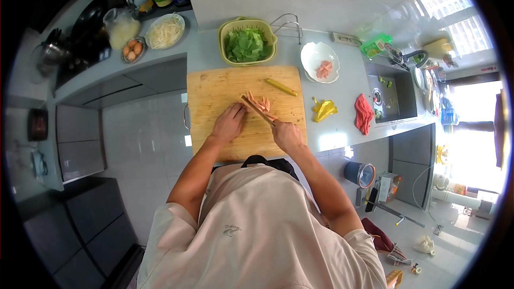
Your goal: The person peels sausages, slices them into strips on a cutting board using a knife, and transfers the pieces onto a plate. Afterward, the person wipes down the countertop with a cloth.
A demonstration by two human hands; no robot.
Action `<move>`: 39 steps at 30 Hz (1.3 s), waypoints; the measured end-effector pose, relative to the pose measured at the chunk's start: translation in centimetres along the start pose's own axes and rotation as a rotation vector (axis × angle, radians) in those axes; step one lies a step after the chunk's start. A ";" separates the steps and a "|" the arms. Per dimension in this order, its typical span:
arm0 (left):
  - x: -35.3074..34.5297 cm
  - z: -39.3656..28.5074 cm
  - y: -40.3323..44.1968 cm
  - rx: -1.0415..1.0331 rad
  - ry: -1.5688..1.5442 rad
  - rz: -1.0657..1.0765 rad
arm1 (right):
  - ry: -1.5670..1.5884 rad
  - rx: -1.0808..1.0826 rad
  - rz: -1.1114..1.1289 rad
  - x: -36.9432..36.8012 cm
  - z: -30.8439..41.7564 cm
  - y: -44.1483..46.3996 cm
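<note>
On the wooden cutting board, my right hand is wrapped round the handle of a knife, whose blade slants up to the left. Beside the blade's left end rests my left hand, fingers bent and pressed together; whatever lies under its fingertips is too small to make out. Pinkish cut strips lie along the far side of the blade. Farther back on the board is a greenish-yellow stick-shaped piece.
Behind the board stand a green basket of leaves and a white bowl with pink pieces. Yellow packaging, a red cloth and a sink are at the right. Eggs and a plate of pale strips sit back left.
</note>
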State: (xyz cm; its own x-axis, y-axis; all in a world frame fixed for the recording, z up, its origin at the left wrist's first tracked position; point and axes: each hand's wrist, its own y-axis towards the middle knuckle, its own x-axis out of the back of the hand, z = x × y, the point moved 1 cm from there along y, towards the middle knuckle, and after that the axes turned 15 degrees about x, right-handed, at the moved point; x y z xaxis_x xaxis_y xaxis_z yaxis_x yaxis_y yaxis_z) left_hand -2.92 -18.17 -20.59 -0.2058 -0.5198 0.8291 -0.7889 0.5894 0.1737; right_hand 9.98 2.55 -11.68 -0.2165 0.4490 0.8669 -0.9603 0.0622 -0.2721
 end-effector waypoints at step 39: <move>-0.7 -0.7 -0.4 0.166 -0.220 -0.224 | 0.016 0.037 -0.027 1.3 0.2 -0.2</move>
State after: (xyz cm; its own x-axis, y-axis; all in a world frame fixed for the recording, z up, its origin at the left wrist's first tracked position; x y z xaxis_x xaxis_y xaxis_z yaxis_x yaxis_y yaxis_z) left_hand -2.01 -17.59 -20.85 -0.1225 -0.7561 0.6429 -0.9082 0.3466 0.2346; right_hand 9.84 2.99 -10.39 -0.1875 0.4616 0.8671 -0.9717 0.0419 -0.2324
